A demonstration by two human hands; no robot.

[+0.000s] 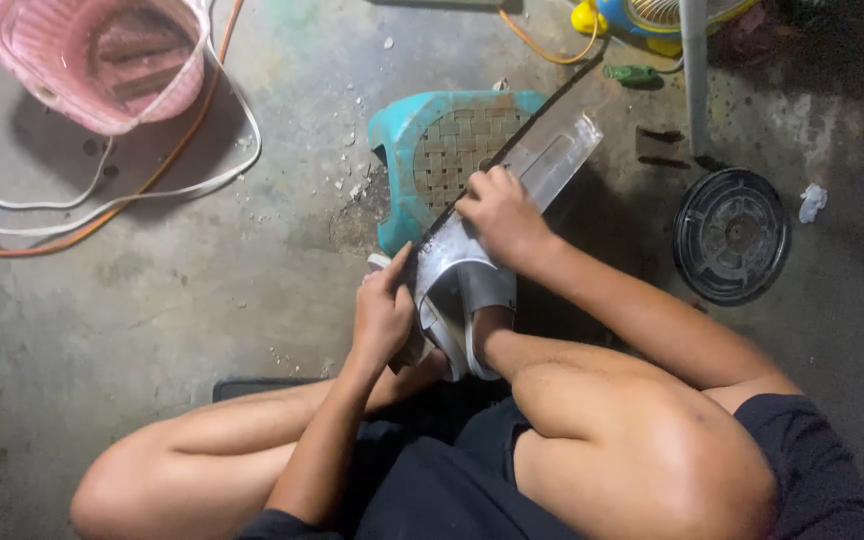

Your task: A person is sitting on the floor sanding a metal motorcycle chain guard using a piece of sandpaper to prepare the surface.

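Note:
A long curved strip of shiny sheet metal (552, 160) lies slanted across a teal plastic stool (402, 135) with a woven seat. My right hand (500, 215) presses down on the sheet near its middle, fingers curled over its dark left edge. My left hand (382, 315) grips the sheet's near end, beside my foot in a white sandal (482, 295). I sit on the concrete floor with my knees bent.
A pink woven basket (102, 55) stands at the top left, with white and orange cables (152, 170) looping around it. A round black lid (732, 235) lies at the right. A fan's base and pole (694, 70) stand at the top right.

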